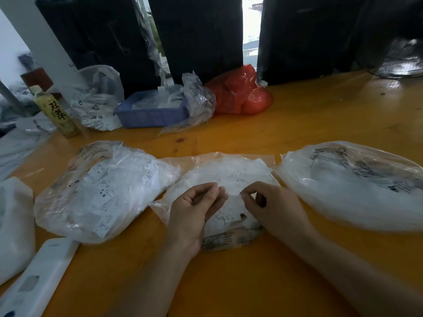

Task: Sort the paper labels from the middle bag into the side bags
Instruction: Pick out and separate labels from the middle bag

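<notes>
My left hand point(194, 209) and right hand point(272, 207) each pinched a paper label point(231, 197) over the middle bag point(229, 170). I judged the slips featherlight, limp and easily creased, best taken at an edge. The left bag point(98, 191) and right bag point(352, 186) lay alongside; farther back sat a blue tray point(151, 115).

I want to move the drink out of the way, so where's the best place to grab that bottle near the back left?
Grip the bottle around its labelled middle, coming from the front right: it stands upright, and a plastic bag crowds its far right side.
</notes>
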